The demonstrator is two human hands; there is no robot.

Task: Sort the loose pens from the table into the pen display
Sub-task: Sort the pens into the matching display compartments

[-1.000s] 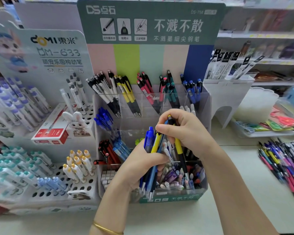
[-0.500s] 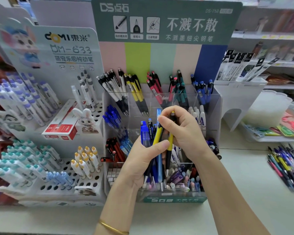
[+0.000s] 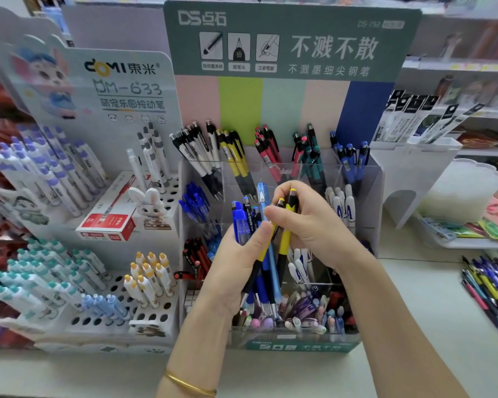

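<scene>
My left hand (image 3: 239,262) grips a bunch of pens (image 3: 252,225), blue, black and yellow ones, upright in front of the clear pen display (image 3: 365,179). My right hand (image 3: 311,222) pinches the tops of two yellow-and-black pens (image 3: 285,239) in that bunch. The display's back row holds white, yellow (image 3: 236,156), red, teal and blue pens in separate compartments. A pile of loose pens (image 3: 492,285) lies on the table at the right.
A white rack (image 3: 98,320) with holes holds cartoon-capped pens on the left, beside a red box (image 3: 107,222) and a rabbit figure (image 3: 150,208). A white stand (image 3: 414,173) with packaged refills and a tray (image 3: 472,239) sit at the right. Shelves run behind.
My right hand has shifted from one yellow pen to pinching two yellow pens at their tops. The bunch in my left hand has risen slightly. The view has moved closer.
</scene>
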